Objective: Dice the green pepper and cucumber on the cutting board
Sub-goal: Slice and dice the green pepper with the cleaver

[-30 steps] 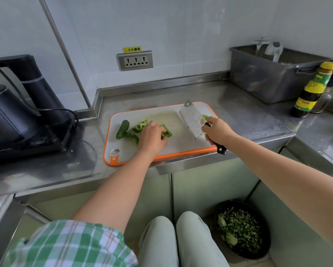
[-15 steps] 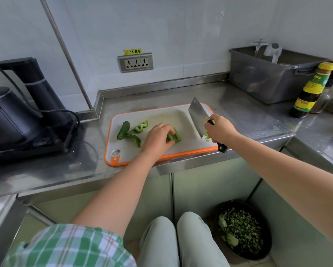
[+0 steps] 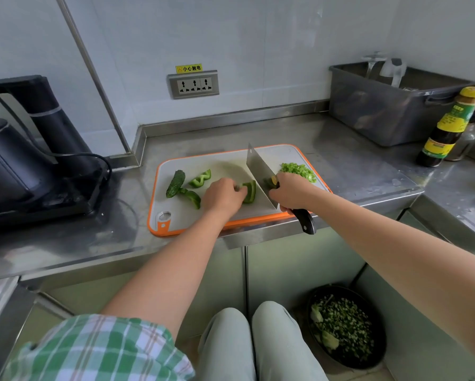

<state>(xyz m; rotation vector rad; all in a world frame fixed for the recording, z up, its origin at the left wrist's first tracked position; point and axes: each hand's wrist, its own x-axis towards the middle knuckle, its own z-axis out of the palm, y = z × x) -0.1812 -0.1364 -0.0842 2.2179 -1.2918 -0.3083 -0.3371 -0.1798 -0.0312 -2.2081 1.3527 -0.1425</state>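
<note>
Left hand (image 3: 223,196) first, from the head camera, the only view I have: it lies knuckles up on the cutting board (image 3: 181,213), fingers curled down onto a pepper strip (image 3: 249,191) and pinning it near the middle of the board. Right hand (image 3: 290,189) is wrapped tight round the knife (image 3: 259,171), gripping up by the heel of the blade, with the black handle end poking out below the fist past the board's near edge. I see the blade standing on edge just to the right of the pepper strip, its tip pointing away from me; whether the edge touches the board I cannot tell

On the left part of the board lies a dark cucumber (image 3: 175,183) end, with two more pepper pieces (image 3: 200,178) just beside it, one touching its lower end. At the far right corner, behind the right hand, sits a diced pile (image 3: 298,171) of green bits

The board rests on a steel counter (image 3: 340,166), near its front edge. To my left on the counter stands a black kettle (image 3: 10,160) on its base, a cord looping out. A grey socket (image 3: 194,85) with a yellow label above it is set in the wall behind. At the far right a grey tub (image 3: 382,114) stands against the wall, a dark bottle (image 3: 448,127) with a yellow cap beside it. Down on the floor a dark bowl (image 3: 343,325) holds chopped greens, next to pale-trousered knees (image 3: 258,342), and a green checked sleeve (image 3: 93,350) fills the lower left
</note>
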